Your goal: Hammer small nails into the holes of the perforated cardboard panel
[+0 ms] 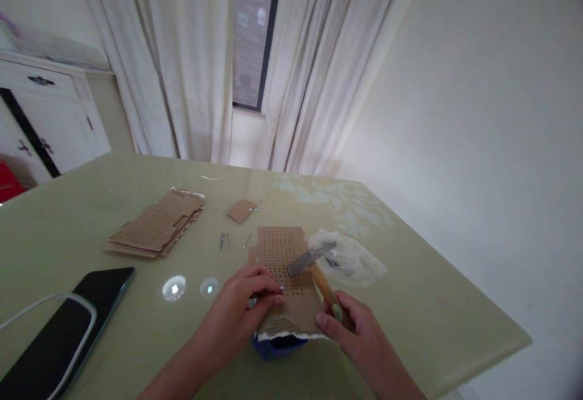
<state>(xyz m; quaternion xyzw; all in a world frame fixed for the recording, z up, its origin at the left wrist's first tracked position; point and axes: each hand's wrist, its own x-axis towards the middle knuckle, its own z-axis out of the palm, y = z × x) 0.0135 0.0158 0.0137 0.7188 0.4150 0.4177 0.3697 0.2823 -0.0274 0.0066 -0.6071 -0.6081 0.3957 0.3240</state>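
Observation:
My left hand (248,303) is closed in a pinch, holding a small nail (279,291) upright on a perforated cardboard piece (282,278). The cardboard rests on a blue object (276,346) near the table's front edge. My right hand (348,324) grips the wooden handle of a hammer (314,266). Its metal head hovers just above the cardboard, a little right of the nail.
A stack of perforated cardboard (157,227) lies at the left, a small cardboard scrap (241,210) behind, and loose nails (225,241) between. A clear plastic bag (348,260) lies right of the hammer. A dark tablet with a phone and cable (68,327) sits front left on the green table (432,303).

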